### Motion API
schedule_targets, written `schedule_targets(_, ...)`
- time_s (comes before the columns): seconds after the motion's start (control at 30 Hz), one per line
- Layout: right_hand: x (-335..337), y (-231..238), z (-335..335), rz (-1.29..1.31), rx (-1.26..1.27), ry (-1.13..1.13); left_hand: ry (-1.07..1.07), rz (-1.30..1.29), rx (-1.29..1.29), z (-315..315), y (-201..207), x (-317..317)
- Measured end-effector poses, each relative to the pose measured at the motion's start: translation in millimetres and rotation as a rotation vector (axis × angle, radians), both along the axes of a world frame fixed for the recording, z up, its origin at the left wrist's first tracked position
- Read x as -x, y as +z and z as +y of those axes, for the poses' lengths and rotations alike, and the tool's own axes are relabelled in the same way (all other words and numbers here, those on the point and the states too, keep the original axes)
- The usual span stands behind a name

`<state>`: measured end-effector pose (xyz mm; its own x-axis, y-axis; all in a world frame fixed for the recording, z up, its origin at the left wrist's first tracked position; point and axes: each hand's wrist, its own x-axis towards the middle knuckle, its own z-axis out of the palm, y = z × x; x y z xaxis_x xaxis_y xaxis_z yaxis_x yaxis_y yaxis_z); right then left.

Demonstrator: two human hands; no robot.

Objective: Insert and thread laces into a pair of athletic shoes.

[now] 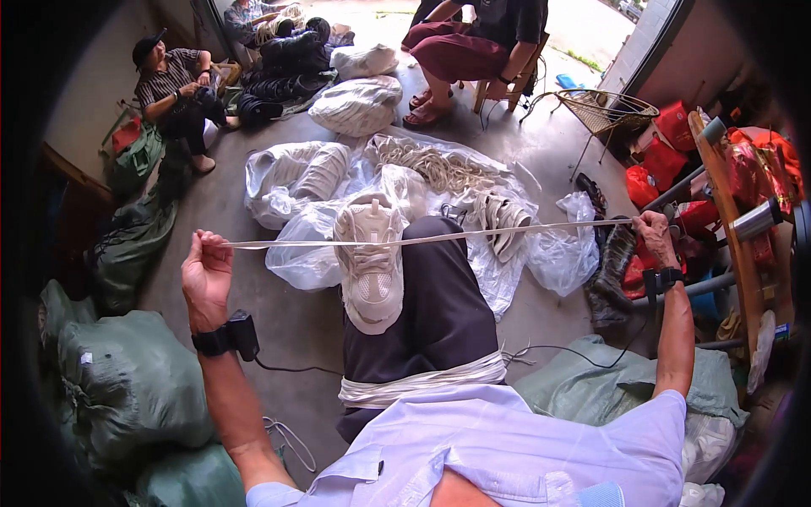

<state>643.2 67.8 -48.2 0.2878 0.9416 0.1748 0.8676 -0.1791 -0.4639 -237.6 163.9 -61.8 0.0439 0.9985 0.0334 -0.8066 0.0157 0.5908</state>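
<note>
Lilac cloth of the person's shirt lies nearest, and just past its hem a bundle of white laces wraps the dark trousers. Toward the knee rests a beige sneaker, toe facing the person. Level with its laced front runs a pale flat lace, drawn nearly straight: the left hand pinches one end, the right hand grips the other side, and the two are spread wide apart. Lacing looks begun, with strands showing on the sneaker's front; judging by the long lengths either side, much of it is left, though which eyelets are filled cannot be told. Beyond, at the right of a clear plastic sheet, sit other shoes; toward its far edge lies a heap of loose laces. Farther off, two seated people are partly visible.
</note>
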Motion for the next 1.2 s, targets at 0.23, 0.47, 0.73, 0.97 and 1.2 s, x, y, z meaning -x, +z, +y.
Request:
schedule_targets(0.23, -8, -10, 10, 0.878, -0.302, -0.294, 0.507, 0.191, 0.203, 9, -35, 89)
schedule_targets(0.47, 27, -17, 48, 1.507, -0.496, -0.094, 0.7, 0.332, 0.228, -11, -31, 172)
schedule_targets(0.73, 150, -17, 96, 1.311, -0.489, 0.087, 0.655, 0.147, 0.186, -56, -40, 238)
schedule_targets(0.97, 288, -5, 99, 1.141, -0.22, 0.506, 0.451, -0.02, 0.083, -76, -39, 261)
schedule_targets(1.2, 380, -29, 90, 0.908, -0.087, 0.637, 0.568, -0.159, 0.136, -91, -38, 292)
